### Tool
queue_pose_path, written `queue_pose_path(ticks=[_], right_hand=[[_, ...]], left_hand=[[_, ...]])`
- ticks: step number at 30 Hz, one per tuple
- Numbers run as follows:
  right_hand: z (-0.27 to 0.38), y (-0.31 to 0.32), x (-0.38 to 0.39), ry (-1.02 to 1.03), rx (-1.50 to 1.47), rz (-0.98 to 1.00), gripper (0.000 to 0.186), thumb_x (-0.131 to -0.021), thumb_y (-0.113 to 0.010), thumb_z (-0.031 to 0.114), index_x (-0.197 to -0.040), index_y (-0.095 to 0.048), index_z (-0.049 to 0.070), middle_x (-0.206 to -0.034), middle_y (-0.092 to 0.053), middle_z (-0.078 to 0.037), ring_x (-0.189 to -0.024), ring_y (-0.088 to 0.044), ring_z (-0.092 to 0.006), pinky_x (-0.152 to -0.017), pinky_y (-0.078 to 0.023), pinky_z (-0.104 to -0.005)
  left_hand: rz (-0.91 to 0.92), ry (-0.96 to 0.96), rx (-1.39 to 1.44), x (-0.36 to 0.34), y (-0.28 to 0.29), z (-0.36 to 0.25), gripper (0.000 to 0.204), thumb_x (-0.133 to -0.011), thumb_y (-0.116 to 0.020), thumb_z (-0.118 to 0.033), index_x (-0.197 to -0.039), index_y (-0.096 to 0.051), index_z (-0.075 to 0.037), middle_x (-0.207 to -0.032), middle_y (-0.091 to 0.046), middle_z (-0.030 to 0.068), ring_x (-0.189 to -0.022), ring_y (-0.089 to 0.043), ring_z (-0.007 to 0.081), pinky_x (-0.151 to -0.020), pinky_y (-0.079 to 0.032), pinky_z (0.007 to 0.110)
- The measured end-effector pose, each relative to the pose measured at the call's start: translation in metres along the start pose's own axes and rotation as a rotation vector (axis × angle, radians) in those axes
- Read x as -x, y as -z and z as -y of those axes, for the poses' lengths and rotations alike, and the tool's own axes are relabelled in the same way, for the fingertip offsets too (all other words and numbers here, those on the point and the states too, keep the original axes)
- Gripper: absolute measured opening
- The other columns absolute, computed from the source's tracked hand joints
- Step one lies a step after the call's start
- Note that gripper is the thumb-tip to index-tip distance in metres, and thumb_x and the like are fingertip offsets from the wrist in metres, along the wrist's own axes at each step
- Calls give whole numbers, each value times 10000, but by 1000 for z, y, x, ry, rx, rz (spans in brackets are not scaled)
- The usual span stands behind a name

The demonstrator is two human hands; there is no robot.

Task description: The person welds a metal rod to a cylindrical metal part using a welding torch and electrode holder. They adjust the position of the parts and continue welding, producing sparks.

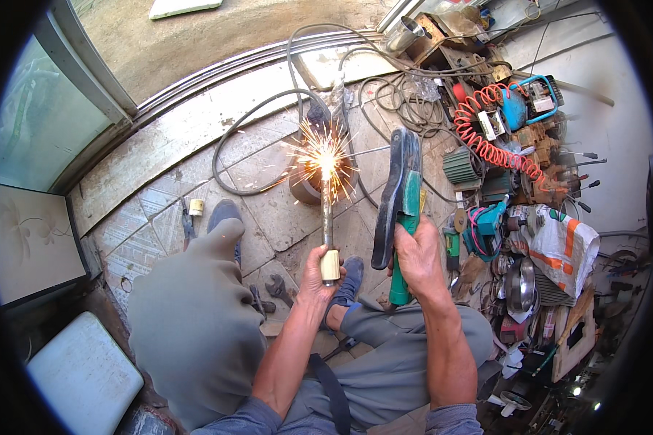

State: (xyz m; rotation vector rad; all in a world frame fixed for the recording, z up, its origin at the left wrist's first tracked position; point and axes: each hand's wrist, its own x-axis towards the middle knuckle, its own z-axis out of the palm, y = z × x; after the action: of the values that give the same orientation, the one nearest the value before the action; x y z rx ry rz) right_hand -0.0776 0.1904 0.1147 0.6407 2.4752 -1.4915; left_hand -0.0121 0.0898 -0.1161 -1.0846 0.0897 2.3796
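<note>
My left hand is closed round the near end of a narrow metal tube, at a cream-coloured collar. The tube's far end disappears in a bright burst of sparks, over a brown round metal piece on the floor. In my right hand is a green and black electrode holder, gripped by its green handle. From its black jaws a thin welding electrode reaches left into the sparks. Glare hides the contact point.
A black cable loops over the tiled floor. A spanner lies near my feet. On the right are a coiled orange hose, a green angle grinder, a white sack and piled tools. A pale seat stands lower left.
</note>
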Motion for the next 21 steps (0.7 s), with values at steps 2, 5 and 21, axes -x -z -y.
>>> queue_pose_path(ticks=[2, 5, 21], right_hand=[[1, 0, 0, 17, 18, 11, 272, -993, -630, 238, -892, -542, 1, -585, -555, -36, -463, -562, -130, -416, -448, -303], [3, -1, 2, 36, -24, 11, 258, -992, -631, 225, -886, -545, 5, -595, -551, -23, -465, -558, -123, -413, -442, -300], [-7, 2, -3, 12, 11, 10, 330, -968, -654, 277, -955, -582, -44, -619, -577, -54, -479, -585, -148, -427, -468, -322]], left_hand=[[5, 13, -26, -1, 2, 0, 372, -849, -735, -360, -1051, -680, -52, -802, -652, 97, -618, -629, 206, -553, -551, 308], [10, -7, -37, -1, 2, 0, 373, -847, -736, -359, -1051, -682, -51, -799, -651, 95, -608, -624, 204, -557, -557, 309], [52, 23, 41, 4, 2, -2, 382, -896, -735, -339, -1083, -675, -11, -843, -669, 93, -739, -675, 190, -607, -593, 305]])
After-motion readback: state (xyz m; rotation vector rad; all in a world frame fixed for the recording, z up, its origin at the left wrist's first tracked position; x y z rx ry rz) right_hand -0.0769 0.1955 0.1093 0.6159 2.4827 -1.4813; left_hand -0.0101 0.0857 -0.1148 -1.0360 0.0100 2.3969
